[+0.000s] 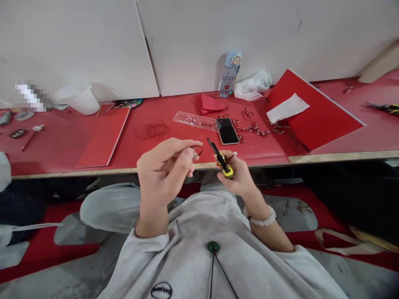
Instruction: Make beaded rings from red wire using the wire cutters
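Observation:
My left hand [166, 166] pinches a small ring of thin reddish wire [199, 150] between thumb and forefinger, with a tiny shiny bead-like bit by the thumb tip. From the ring a thin wire end runs up toward the table. A pair of pliers [222, 160] with yellow and black handles sits in my right hand [234, 173], its dark jaws pointing up and left. The jaws are apart from the ring, a little to its right. Both hands are over the table's front edge.
On the red table [149, 155] are a coil of thin wire [151, 130], a clear bead tray [193, 120], a phone [227, 131] and several small wire rings [255, 129]. Behind stand a blue bottle [230, 74] and a white cup [82, 99]. Red boards [104, 139] lie left and right.

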Demonstrator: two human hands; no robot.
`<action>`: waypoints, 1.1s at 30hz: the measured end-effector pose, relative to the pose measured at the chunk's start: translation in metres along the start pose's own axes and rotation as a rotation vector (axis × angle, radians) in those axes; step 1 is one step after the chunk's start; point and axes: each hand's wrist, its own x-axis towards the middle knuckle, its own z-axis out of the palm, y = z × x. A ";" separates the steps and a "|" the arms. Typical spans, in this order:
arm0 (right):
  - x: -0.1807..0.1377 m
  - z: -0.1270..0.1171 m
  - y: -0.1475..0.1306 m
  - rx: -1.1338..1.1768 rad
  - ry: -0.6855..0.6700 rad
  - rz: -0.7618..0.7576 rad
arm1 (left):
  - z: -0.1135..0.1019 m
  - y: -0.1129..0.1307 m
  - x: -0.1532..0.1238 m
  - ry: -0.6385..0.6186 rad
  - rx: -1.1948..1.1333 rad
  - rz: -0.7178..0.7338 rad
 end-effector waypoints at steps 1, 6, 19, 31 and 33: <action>-0.002 -0.001 -0.002 -0.010 -0.008 0.003 | 0.000 0.001 0.001 -0.007 0.010 0.011; -0.010 -0.003 -0.011 -0.050 -0.062 -0.010 | 0.004 0.006 0.002 0.004 0.019 -0.037; -0.017 0.000 -0.019 0.099 -0.191 -0.039 | 0.011 0.002 0.001 0.042 -0.123 -0.129; -0.021 0.004 -0.025 0.173 -0.267 0.033 | 0.024 0.003 -0.002 0.156 -0.148 -0.162; -0.022 0.005 -0.025 0.191 -0.273 0.063 | 0.023 0.000 -0.003 0.134 -0.148 -0.163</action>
